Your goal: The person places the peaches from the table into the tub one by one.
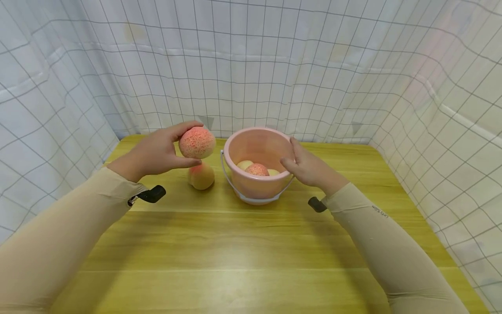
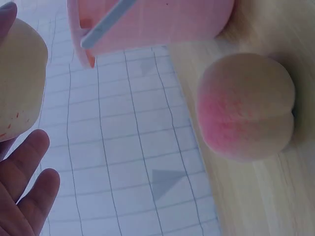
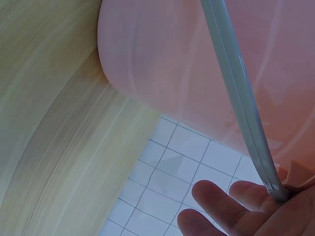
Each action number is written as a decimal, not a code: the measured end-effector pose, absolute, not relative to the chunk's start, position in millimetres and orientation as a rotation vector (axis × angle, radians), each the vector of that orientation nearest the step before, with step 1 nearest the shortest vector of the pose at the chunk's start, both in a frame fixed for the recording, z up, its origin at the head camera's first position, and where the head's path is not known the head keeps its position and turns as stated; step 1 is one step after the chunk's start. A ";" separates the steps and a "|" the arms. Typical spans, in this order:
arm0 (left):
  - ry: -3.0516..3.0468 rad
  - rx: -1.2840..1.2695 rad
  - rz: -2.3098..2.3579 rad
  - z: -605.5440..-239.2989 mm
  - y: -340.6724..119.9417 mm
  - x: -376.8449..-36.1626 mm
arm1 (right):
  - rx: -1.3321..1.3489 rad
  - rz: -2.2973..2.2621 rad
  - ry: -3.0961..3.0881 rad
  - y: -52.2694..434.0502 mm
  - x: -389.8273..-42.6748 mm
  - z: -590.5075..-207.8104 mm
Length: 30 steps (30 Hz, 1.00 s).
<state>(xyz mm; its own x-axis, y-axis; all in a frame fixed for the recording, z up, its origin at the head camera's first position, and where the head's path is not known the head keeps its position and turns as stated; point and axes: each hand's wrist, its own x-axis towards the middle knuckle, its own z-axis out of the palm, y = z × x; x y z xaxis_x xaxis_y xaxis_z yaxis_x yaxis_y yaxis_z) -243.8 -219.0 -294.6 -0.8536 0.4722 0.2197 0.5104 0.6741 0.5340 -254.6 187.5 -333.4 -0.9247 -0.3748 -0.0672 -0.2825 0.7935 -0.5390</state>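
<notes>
My left hand (image 1: 158,150) holds a pink-and-cream peach (image 1: 198,142) between thumb and fingers, raised above the table left of the bucket. In the left wrist view that peach (image 2: 19,81) shows its pale side. Below it, a second peach (image 1: 201,177) with a pink blush sits on the table. A pink bucket (image 1: 256,190) stands upright at the middle, its grey handle (image 1: 259,201) hanging down in front. Several peaches lie inside, one reddish peach (image 1: 257,169) among paler ones. My right hand (image 1: 311,165) grips the bucket's right rim, thumb over the inside.
The wooden table (image 1: 235,257) reaches toward me in front of the bucket. A white grid-patterned curtain (image 1: 266,74) hangs close behind the table's back edge and along both sides. Black straps (image 1: 153,194) hang at both wrists.
</notes>
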 end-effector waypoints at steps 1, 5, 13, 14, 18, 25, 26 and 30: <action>-2.812 -0.840 -0.930 -293.8 -215.5 -245.4 | -0.518 -0.803 2.812 187.7 -254.5 -333.5; -2.796 -0.882 -0.954 -291.3 -201.7 -251.9 | -0.515 -0.792 2.813 187.8 -254.2 -332.5; -2.754 -0.945 -0.957 -287.8 -174.5 -263.1 | -0.522 -0.795 2.804 187.6 -254.8 -332.1; -2.746 -0.957 -0.950 -287.2 -170.9 -264.6 | -0.524 -0.795 2.805 187.7 -254.7 -332.2; -2.700 -1.031 -0.961 -285.6 -157.4 -271.2 | -0.521 -0.800 2.809 187.1 -254.2 -332.3; -2.663 -1.109 -1.007 -287.0 -140.4 -278.2 | -0.529 -0.806 2.811 186.1 -254.7 -333.4; -2.664 -1.113 -1.009 -286.9 -138.2 -278.2 | -0.529 -0.807 2.811 186.3 -254.7 -333.6; -2.681 -1.124 -1.024 -286.8 -130.2 -277.9 | -0.534 -0.800 2.815 186.8 -254.8 -333.5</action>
